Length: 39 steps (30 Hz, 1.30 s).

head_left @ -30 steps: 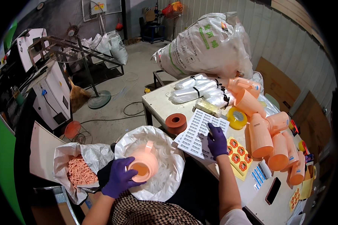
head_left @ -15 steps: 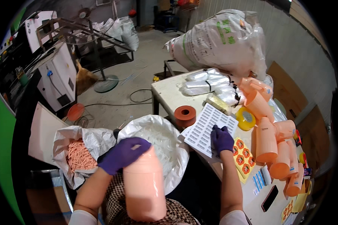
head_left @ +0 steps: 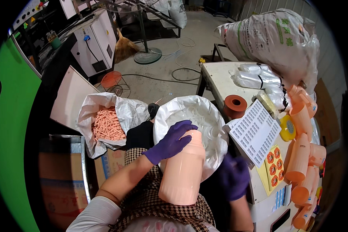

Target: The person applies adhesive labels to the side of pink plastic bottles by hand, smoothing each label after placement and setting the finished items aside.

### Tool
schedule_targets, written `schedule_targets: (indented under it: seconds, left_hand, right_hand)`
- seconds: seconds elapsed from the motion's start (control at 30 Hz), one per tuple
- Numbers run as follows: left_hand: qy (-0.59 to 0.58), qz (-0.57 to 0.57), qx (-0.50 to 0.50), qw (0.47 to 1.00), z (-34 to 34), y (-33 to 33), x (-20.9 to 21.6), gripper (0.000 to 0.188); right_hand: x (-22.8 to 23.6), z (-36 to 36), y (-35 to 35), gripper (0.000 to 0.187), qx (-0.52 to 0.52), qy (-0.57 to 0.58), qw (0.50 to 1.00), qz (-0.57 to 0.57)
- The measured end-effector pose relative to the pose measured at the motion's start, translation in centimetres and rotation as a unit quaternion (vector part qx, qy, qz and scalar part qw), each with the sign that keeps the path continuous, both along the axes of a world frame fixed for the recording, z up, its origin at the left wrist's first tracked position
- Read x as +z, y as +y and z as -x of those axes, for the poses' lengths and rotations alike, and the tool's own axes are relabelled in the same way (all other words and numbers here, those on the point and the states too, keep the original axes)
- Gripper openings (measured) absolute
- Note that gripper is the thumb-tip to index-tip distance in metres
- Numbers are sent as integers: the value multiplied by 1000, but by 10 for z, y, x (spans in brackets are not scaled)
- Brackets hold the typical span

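My left hand, in a purple glove, grips the neck end of a peach plastic bottle. The bottle leans over my checked apron, its wide base toward me. My right hand, also gloved in purple, is smeared by motion beside the table's near edge, and whether it holds anything cannot be made out. Nearest to it on the table lies a white sheet of printed labels. A yellow sheet with round red stickers lies beside that sheet.
Beyond the bottle stands a white sack of translucent pieces; left of it, another sack holds peach plastic scraps. The table carries a brown tape roll, clear bag bundles, several peach bottles and a phone.
My right hand has come off the label sheet and moved left, toward my body. The bottle in my left hand now tilts more. The whole view has shifted, with the surroundings farther right.
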<state>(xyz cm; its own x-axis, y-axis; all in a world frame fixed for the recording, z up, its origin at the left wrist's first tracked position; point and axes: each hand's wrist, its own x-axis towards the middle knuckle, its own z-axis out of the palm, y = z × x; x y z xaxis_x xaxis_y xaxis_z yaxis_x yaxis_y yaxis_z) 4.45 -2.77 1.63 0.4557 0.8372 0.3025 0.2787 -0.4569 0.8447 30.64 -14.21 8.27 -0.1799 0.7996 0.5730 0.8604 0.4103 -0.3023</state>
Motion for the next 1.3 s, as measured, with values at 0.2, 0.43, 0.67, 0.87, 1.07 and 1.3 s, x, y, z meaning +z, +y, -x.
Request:
schedule_targets:
  seconds: [0.2,0.43,0.67,0.87,1.07,1.3]
  left_hand:
    - [-41,85,-12,995,1,0,8,40]
    - [-49,82,-63,993,24,-7,7,72]
    - [74,84,-44,993,17,-16,24,112]
    - [-38,158,70,984,28,-4,29,32]
    - [-357,262,-73,894,8,56,-9,19]
    - [-228,278,16,933,24,81,-79,43]
  right_hand:
    - [-20,44,-22,47,48,-36,998,1]
    - [-22,65,-19,48,60,-61,996,-4]
    - [-12,64,-27,53,25,-137,988,73]
    - [-6,26,-30,62,-41,-115,979,166]
    - [8,-72,-54,33,-234,3,970,61]
    - [-32,-206,-42,27,-370,-1,929,19]
